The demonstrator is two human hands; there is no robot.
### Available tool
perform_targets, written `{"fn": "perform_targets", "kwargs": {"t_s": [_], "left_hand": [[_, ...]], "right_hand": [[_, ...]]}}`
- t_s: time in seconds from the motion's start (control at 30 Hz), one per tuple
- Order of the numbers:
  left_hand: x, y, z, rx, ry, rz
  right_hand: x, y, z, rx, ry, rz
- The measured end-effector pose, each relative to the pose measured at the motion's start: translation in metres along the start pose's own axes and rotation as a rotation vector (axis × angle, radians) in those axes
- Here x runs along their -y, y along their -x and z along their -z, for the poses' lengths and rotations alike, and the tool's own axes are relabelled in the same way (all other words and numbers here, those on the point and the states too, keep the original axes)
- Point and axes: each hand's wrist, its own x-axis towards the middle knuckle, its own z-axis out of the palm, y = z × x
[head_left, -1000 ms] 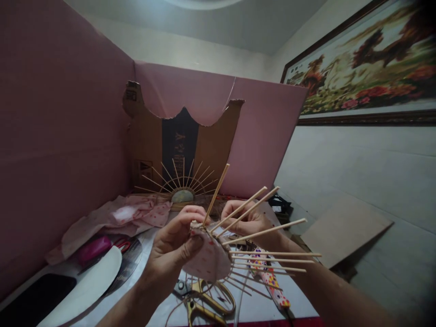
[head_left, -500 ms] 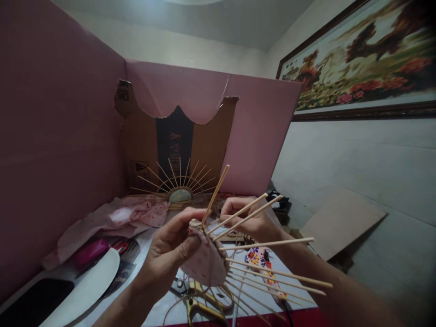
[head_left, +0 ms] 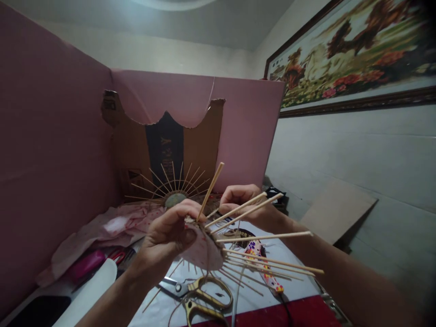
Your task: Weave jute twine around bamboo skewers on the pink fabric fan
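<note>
My left hand (head_left: pixel 170 227) pinches the upper edge of a pale, red-dotted fabric piece (head_left: pixel 206 252). Thin wooden sticks (head_left: pixel 265 236) fan out from its rim, mostly to the right, and one stands nearly upright beside my left fingers. Behind the sticks, my right hand (head_left: pixel 243 202) has its fingers closed on a thin twine (head_left: pixel 214 213) that runs to the rim. Gold-handled scissors (head_left: pixel 200 295) lie on the table below the fabric piece. A second fan of sticks with a pale half-round centre (head_left: pixel 175 200) stands farther back.
Torn cardboard (head_left: pixel 204 145) leans on the pink partition (head_left: pixel 248 131). Pink dotted cloth (head_left: pixel 119 227), a magenta item (head_left: pixel 88 265), a white curved object (head_left: pixel 91 290) and a dark flat object (head_left: pixel 42 311) lie left. A flower-patterned item (head_left: pixel 264 268) lies right.
The view has shifted, so the background sits farther left. The fabric piece has risen a little, showing more of the scissors beneath. Both hands keep their hold.
</note>
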Motion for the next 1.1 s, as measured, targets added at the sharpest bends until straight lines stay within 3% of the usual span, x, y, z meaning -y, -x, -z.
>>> {"fn": "perform_targets", "kwargs": {"t_s": [0.23, 0.47, 0.63, 0.97, 1.1], "left_hand": [[0.003, -0.002, -0.008, -0.086, 0.079, 0.037], [0.008, 0.0, -0.011, -0.156, 0.115, 0.042], [0.007, 0.0, -0.01, -0.137, 0.002, 0.04], [0.007, -0.002, 0.004, -0.153, -0.261, 0.022], [0.013, -0.006, 0.005, -0.158, -0.317, 0.04]], "right_hand": [[0.021, 0.014, 0.004, -0.047, 0.041, 0.003], [0.031, 0.022, 0.007, 0.003, 0.079, 0.044], [0.03, 0.025, 0.015, 0.053, 0.105, 0.041], [0.048, 0.023, 0.055, 0.0, 0.189, -0.047], [0.056, 0.02, 0.06, -0.046, 0.165, -0.023]]}}
